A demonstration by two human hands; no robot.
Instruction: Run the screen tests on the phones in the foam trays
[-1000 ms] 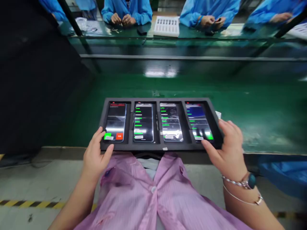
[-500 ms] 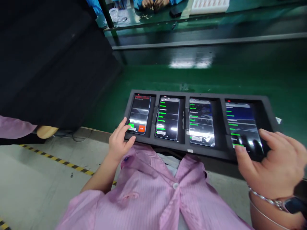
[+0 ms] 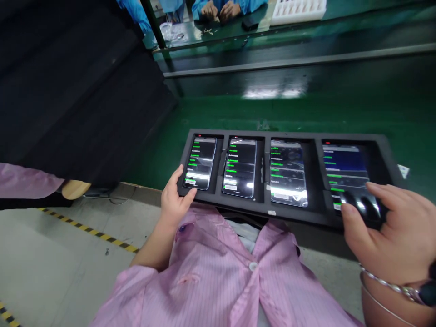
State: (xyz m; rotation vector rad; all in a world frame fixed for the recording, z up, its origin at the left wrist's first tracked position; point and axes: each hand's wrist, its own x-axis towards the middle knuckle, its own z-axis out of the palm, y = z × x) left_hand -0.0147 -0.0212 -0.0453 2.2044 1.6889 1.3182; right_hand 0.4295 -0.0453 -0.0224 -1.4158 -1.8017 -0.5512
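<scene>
A long black foam tray (image 3: 238, 204) extends across the front edge of the green bench, with several compartments side by side. In each compartment lies a phone, screen up and lit with green and white lines of text. At the tray's left front corner my left hand (image 3: 175, 195) grips the rim, close to the leftmost phone (image 3: 200, 163). My right hand (image 3: 402, 227) is spread over the right end. Its thumb and forefinger are apart over the rightmost phone (image 3: 347, 177). Between them lie two more phones, one left of middle (image 3: 239, 168) and one right of middle (image 3: 289, 172).
Behind the tray runs the green bench top (image 3: 218, 111), crossed by a metal strip (image 3: 272, 66). Across it a co-worker's hands (image 3: 220, 10) are near small pieces and a white tray (image 3: 299, 11). A black curtain (image 3: 75, 91) hangs at the left, above a wooden stool (image 3: 75, 189).
The leftmost phone's screen has gone from red text with green and red buttons to a list of green lines. My left forefinger has come off that screen to the tray's edge.
</scene>
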